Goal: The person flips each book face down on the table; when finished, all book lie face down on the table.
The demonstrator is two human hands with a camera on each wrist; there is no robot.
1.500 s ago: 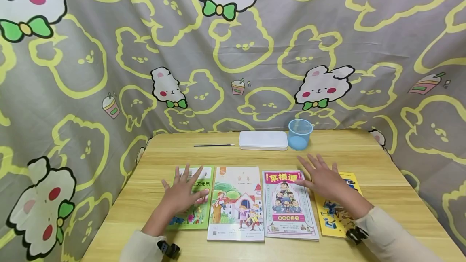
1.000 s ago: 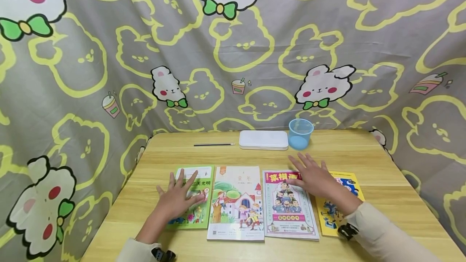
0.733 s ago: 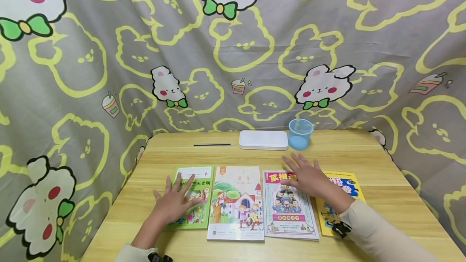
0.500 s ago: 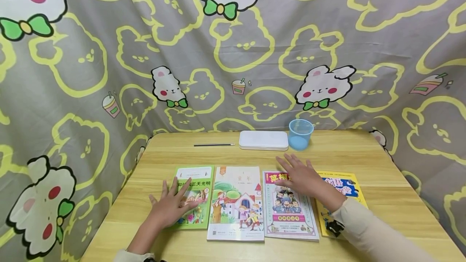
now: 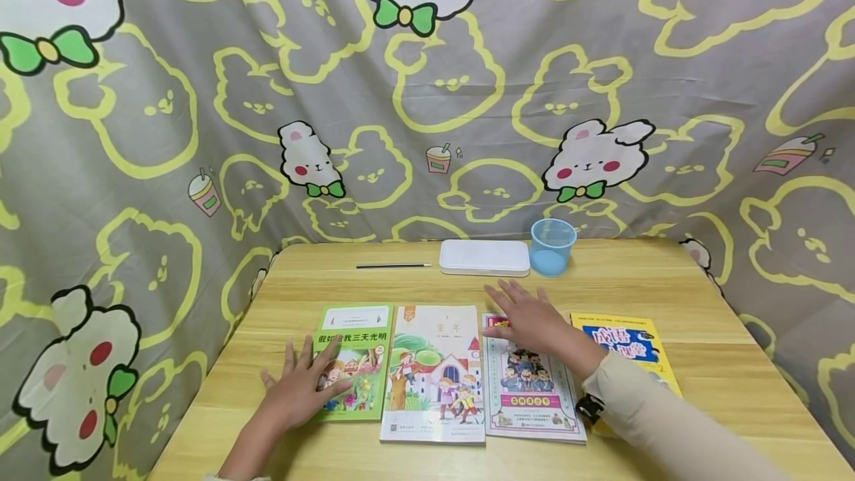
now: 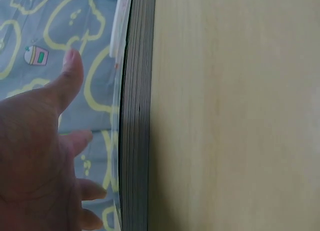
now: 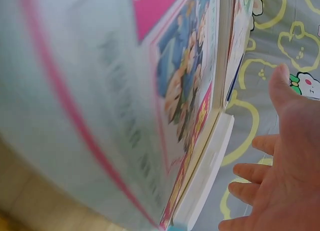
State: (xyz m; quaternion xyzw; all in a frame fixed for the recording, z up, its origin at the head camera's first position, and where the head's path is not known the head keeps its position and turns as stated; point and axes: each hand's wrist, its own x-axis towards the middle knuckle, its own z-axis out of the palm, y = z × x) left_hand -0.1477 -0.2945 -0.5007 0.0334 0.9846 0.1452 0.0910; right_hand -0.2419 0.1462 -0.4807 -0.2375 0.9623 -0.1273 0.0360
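Four books would exceed the count, so several books lie in a row on the table. My left hand (image 5: pixel 297 392), fingers spread, is over the left side of the green book (image 5: pixel 364 336); contact cannot be told. In the left wrist view that hand (image 6: pixel 35 151) appears beyond a book's page edges (image 6: pixel 137 111). Over the top of the pink-and-white book (image 5: pixel 534 410) is my right hand (image 5: pixel 531 325), its fingers apart and holding nothing. The right wrist view shows the same hand (image 7: pixel 295 161) past that book's cover (image 7: pixel 125 91). Between the hands lies the white storybook (image 5: pixel 434 384).
A yellow book (image 5: pixel 624 340) lies at the right, partly under the right forearm. Along the back stand a black pencil (image 5: pixel 394 266), a white case (image 5: pixel 484 257) and a blue cup (image 5: pixel 553 247). A patterned cloth (image 5: pixel 494 117) hangs behind the table.
Both hands have moved left, the left one also toward the near edge. More of the green and yellow books shows. The books have stayed in place.
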